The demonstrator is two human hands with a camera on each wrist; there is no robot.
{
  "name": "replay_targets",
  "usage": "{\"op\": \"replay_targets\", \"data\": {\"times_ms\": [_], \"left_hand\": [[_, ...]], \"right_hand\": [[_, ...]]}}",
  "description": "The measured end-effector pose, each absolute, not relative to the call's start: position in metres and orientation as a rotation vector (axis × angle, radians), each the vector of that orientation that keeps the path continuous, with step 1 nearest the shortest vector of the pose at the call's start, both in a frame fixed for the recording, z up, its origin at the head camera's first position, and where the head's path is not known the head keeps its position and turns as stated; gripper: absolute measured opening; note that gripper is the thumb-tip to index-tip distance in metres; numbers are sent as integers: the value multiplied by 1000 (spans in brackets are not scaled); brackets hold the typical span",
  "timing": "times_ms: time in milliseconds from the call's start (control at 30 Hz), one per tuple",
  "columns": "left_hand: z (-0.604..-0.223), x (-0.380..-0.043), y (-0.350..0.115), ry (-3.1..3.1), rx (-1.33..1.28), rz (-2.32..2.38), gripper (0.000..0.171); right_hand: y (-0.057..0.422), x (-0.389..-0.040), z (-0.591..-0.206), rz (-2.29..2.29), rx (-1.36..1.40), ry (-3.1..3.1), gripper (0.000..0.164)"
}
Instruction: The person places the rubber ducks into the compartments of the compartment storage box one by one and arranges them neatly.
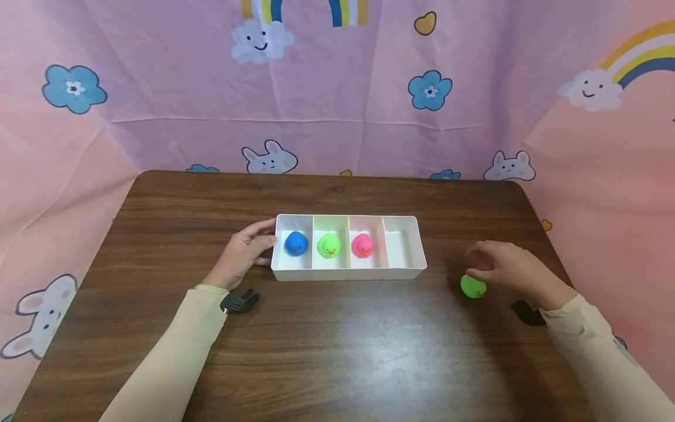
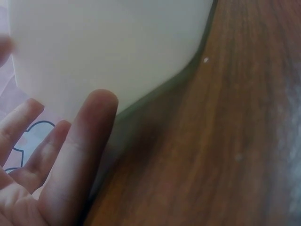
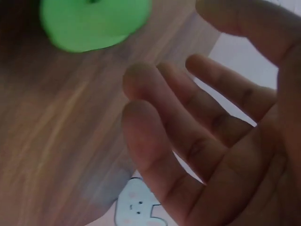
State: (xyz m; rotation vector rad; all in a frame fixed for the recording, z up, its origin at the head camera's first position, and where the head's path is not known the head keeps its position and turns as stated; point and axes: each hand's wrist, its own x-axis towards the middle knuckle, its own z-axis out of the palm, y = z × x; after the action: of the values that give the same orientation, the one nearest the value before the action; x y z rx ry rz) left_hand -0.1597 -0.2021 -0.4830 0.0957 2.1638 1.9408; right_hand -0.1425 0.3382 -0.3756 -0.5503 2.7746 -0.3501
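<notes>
A white tray [image 1: 345, 274] with four compartments stands mid-table. From left to right it holds a blue rubber duck [image 1: 296, 244], a green rubber duck [image 1: 329, 245] and a pink rubber duck [image 1: 362, 246]; the rightmost compartment has none. My left hand [image 1: 244, 251] touches the tray's left end, its thumb [image 2: 89, 127] against the white wall and its fingers spread loosely. Beyond the tray's right end, my right hand [image 1: 501, 266] hovers at another green rubber duck [image 1: 473, 286] on the table. In the right wrist view its fingers are relaxed and hold nothing, apart from that duck [image 3: 96, 23].
The brown wooden table [image 1: 337, 357] ends at the back against a pink and purple cloth [image 1: 327, 88] printed with rainbows, flowers and rabbits. The same cloth hangs along both sides. A black strap piece [image 1: 240, 301] sits at the left wrist, another [image 1: 527, 313] at the right.
</notes>
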Motion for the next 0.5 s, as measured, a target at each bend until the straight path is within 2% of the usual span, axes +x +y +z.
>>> {"op": "replay_targets", "data": {"times_ms": [300,500], "left_hand": [[-480,-160,-200,2165,108,1944,57],[-478,-157,-201,2180,79,1935,58]], "right_hand": [[354,-128,-385,-525,-489,2658,51],[354,-125,-390,-567,-534,2615,45]]}}
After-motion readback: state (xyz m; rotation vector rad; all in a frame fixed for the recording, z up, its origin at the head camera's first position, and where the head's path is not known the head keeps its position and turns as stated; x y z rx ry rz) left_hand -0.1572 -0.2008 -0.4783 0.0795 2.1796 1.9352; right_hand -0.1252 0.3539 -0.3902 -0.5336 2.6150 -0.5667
